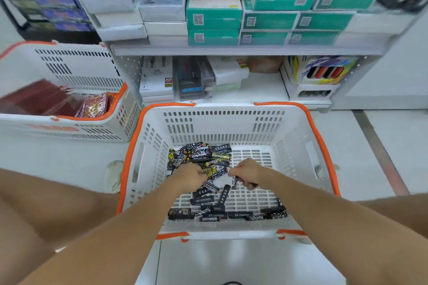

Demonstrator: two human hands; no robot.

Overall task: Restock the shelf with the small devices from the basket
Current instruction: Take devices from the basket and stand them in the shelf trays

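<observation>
Devices [209,156]: many small, flat, oblong black pieces with white, yellow and red print, looking glossy and hard-cased, lying loose in two scattered heaps on the floor of the basket [298,136], one heap toward the far left, one along the near edge. Basket: white moulded plastic, slotted walls and slotted base, orange rim and handles, sitting on the pale floor directly in front of the shelf [261,90]. Left hand [188,174]: reaching into the far heap, fingers curling down among the devices; whether it is actually gripping one cannot be told. Right hand [246,172]: hovering just beside the left, fingers curling round at least one dark device that is showing below the palm. Progress, as judged: gathering is under way and little appears done, since most devices are lying in the basket and a bare stretch of the lower shelf is waiting behind it. Shelf: white metal with a perforated side panel, lower tier holding white and clear packs; upper tier carrying stacked teal boxes [214,18] and white cartons. Second basket [76,65]: same make, standing to the left, holding red packets.
</observation>
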